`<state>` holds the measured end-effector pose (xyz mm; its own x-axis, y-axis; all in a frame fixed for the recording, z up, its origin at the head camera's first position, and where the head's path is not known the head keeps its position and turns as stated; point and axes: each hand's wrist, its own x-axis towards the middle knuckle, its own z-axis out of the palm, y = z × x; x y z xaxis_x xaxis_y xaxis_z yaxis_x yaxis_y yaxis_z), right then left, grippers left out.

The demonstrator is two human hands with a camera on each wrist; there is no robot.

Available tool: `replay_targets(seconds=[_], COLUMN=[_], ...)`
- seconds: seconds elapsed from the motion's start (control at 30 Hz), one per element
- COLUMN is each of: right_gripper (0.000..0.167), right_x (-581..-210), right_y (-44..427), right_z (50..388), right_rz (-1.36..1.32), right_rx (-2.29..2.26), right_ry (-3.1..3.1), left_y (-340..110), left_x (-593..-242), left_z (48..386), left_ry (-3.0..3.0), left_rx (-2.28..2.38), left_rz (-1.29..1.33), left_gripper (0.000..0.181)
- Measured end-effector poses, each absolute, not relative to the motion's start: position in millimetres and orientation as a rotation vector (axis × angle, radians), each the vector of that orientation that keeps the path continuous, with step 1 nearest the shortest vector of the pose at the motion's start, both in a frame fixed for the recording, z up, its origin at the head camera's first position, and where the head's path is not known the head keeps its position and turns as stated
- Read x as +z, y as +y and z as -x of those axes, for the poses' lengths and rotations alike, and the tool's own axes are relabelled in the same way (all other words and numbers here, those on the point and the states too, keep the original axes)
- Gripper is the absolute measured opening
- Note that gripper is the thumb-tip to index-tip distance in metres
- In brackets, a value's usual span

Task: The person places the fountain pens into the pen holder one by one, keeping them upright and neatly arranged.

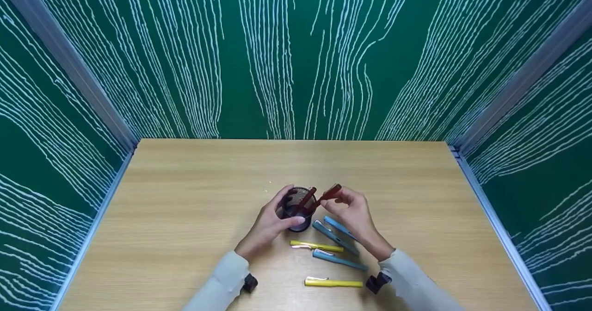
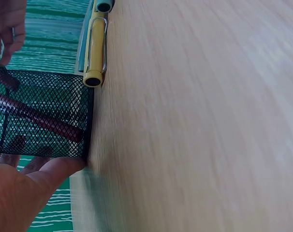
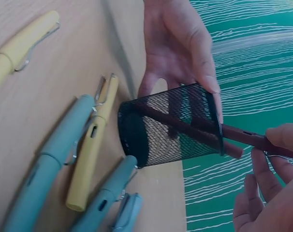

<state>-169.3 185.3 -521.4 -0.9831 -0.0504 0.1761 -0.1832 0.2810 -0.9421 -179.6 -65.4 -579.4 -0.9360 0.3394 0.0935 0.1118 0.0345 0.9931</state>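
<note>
Left hand (image 1: pixel 269 223): fingers and thumb wrapped round black mesh pen cup (image 3: pixel 161 150), mouth up, above wooden tabletop (image 1: pixel 199 186). Right hand (image 1: pixel 355 214): pinching dark red pen (image 3: pixel 244 136), lower end inside cup mouth. Second dark red pen (image 3: pixel 233 151) leaning inside cup. Two yellow pens (image 1: pixel 335 283), three blue-toned pens (image 1: pixel 336 238) lying on tabletop, nearer person.

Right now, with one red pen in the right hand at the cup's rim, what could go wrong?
The held pen might catch on the inner pen, which leans close to it at the rim.
The cup could tip if the left hand loosened its grip.
The right hand might nudge the blue pen, which lies close by.
</note>
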Motion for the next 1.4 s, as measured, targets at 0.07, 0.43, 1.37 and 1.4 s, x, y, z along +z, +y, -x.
replay_targets(seconds=[0.07, 0.43, 1.37, 1.4], right_gripper=[0.007, 0.009, 0.013, 0.013], right_x=[-524.8, -537.3, -547.6, -547.7], right_y=[183.5, 176.4, 175.7, 176.0], right_z=[169.1, 170.8, 171.2, 171.3], right_rz=[-0.243, -0.287, -0.278, -0.274], right_rx=[1.825, 1.855, 1.806, 1.811], right_ry=[-2.416, -2.424, -2.425, -2.424], left_y=[-65.7, -65.6, -65.9, -65.9], left_x=[-579.6, -579.4, -580.0, -580.1], left_z=[179.6, 180.4, 180.2, 180.4], left_ry=[2.13, 2.111, 2.172, 2.173], left_rx=[2.022, 2.031, 1.972, 1.973], left_rz=[-0.474, -0.47, -0.455, -0.456], left_gripper=[0.091, 0.091, 0.092, 0.092])
